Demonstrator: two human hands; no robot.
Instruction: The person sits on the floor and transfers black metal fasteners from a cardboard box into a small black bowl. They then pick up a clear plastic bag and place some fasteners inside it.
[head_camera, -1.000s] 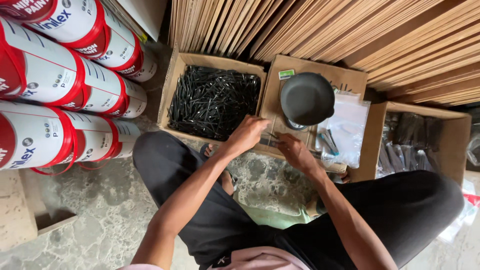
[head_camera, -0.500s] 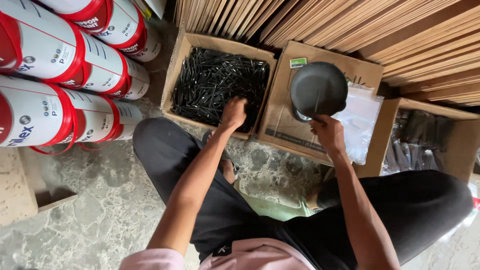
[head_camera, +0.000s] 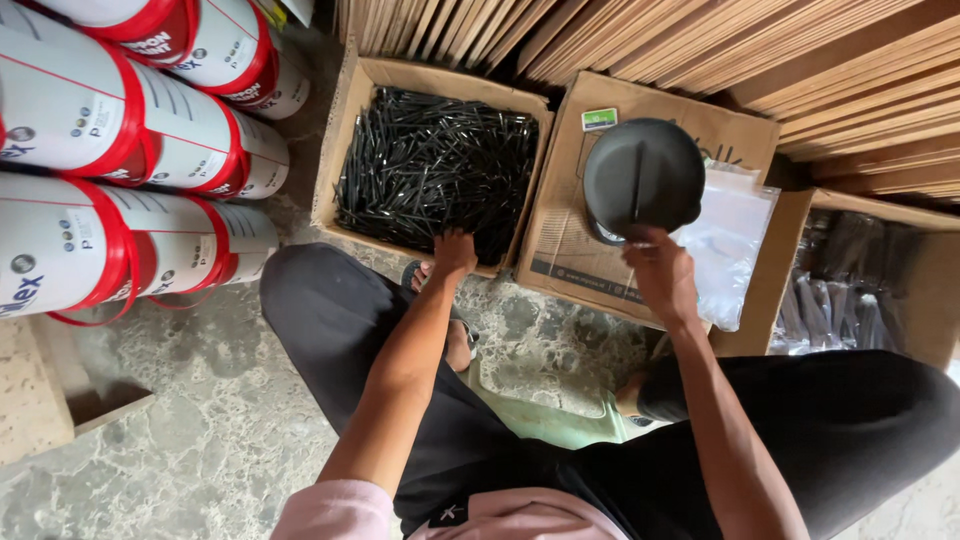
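My left hand (head_camera: 455, 252) reaches over the near edge of an open cardboard box (head_camera: 345, 130) filled with several thin black pieces (head_camera: 430, 165). Its fingertips are dug into the pile, so I cannot see what they grip. My right hand (head_camera: 660, 272) is at the near rim of a round black bowl (head_camera: 665, 165) that sits on a closed cardboard box (head_camera: 570, 240). Its bunched fingers pinch the near end of one thin black piece (head_camera: 637, 180) lying across the bowl.
Large white cans with red bands (head_camera: 110, 130) lie stacked at the left. Wooden boards (head_camera: 800, 50) lean along the back. A clear plastic bag (head_camera: 730, 240) lies beside the bowl, and another box (head_camera: 860, 280) with bagged dark items stands at the right. My legs are folded on the stone floor (head_camera: 200, 420).
Both hands moved away from my lap. The left went forward into the box of black pieces, and the right went up to the black bowl.
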